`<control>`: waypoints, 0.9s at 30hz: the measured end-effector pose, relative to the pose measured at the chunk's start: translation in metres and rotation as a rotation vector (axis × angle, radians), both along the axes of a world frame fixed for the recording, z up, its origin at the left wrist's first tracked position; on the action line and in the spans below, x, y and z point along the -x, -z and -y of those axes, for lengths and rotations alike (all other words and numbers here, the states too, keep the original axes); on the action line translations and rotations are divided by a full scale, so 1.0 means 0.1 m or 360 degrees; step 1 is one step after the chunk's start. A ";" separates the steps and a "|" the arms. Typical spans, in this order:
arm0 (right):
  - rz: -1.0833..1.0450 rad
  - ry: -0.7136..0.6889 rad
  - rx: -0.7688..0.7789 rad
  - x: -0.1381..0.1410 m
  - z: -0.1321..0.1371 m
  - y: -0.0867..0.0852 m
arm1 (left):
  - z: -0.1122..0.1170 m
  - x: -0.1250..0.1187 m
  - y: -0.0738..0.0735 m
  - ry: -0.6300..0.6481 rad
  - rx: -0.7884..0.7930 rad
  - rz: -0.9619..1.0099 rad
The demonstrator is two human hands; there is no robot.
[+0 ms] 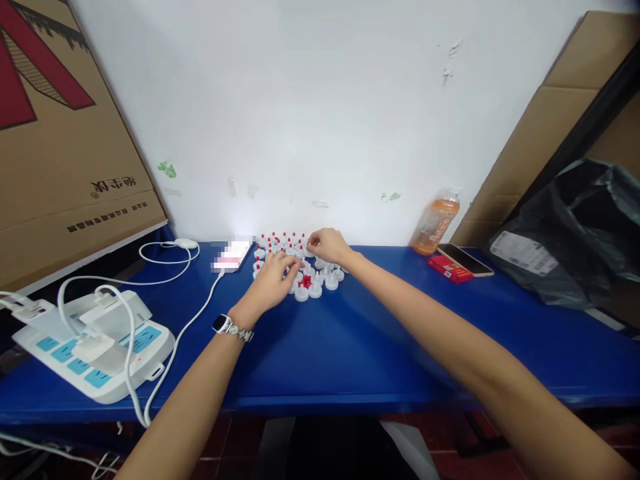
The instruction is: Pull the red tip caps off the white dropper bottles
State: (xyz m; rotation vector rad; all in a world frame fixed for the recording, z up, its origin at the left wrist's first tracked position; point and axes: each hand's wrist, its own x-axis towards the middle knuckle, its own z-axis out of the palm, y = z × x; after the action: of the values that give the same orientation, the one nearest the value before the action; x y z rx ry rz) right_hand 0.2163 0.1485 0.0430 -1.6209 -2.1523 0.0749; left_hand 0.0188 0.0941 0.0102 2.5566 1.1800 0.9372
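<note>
Many small white nozzle caps stand crowded together on the blue table near the wall. The caps at the back carry red tips, while those at the front are bare white. Loose red tips lie in a small heap among the front caps. My left hand rests over the left side of the cluster, its thumb and forefinger closed together by a cap. Just behind and to the right, my right hand is pinched above the caps. Whatever sits between the fingertips of either hand is too small to make out.
Left of the caps lies a lit phone on a white cable. A power strip with plugs fills the table's left end. Toward the right are an orange drink bottle, a red packet, another phone and a dark plastic bag.
</note>
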 end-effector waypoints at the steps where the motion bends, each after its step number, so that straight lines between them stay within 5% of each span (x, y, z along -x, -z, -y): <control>1: 0.0069 0.0027 0.0040 0.01 -0.01 0.00 | -0.01 0.01 -0.01 -0.0008 -0.0003 0.0014; 10: 0.0094 0.0038 0.0177 -0.03 -0.01 0.11 | 0.03 -0.01 -0.01 -0.0007 0.0052 0.0027; 16: -0.0375 0.0053 -0.0154 -0.46 0.34 0.20 | 0.11 -0.06 -0.05 0.0027 0.0022 0.0116; 21: -0.0419 0.0130 -0.0247 -0.82 0.67 0.30 | 0.11 -0.16 -0.06 0.0058 -0.0027 0.0072; 27: -0.0116 0.0020 -0.0192 -0.58 0.55 0.18 | 0.09 -0.20 -0.02 0.0063 -0.0071 -0.0029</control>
State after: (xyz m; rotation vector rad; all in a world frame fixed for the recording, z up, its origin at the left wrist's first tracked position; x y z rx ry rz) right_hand 0.2742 0.0937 0.0252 -1.5399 -2.0510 -0.0002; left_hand 0.0387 0.0849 0.0118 2.6186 1.1215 0.9439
